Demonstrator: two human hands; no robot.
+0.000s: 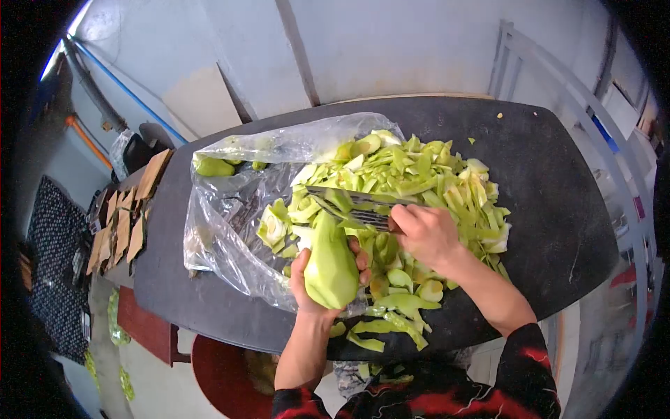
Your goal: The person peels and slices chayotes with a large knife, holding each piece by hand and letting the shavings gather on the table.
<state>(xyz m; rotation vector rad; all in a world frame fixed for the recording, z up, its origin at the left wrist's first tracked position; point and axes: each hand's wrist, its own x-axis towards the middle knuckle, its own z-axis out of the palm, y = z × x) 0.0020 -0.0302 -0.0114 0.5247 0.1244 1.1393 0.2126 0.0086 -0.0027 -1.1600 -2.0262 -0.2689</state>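
My left hand (330,276) is wrapped around a large pale-green fruit (332,269), held upright with flat cut facets on its surface. My right hand (427,236) is closed on the handle of a knife (363,206). Its dark blade is smeared by motion and points left across the fruit's upper end; I cannot tell whether it touches. Beneath and behind both hands lies a wide heap of green peelings and cut pieces (412,167). More peelings (391,325) lie at the table's near edge.
A clear plastic bag (230,258) spreads under the heap's left side, with whole green fruits (213,166) inside. Everything rests on a dark table (558,209). A reddish tub (223,373) stands below the near edge. Cardboard pieces (122,223) are at left, a metal rail (558,77) at right.
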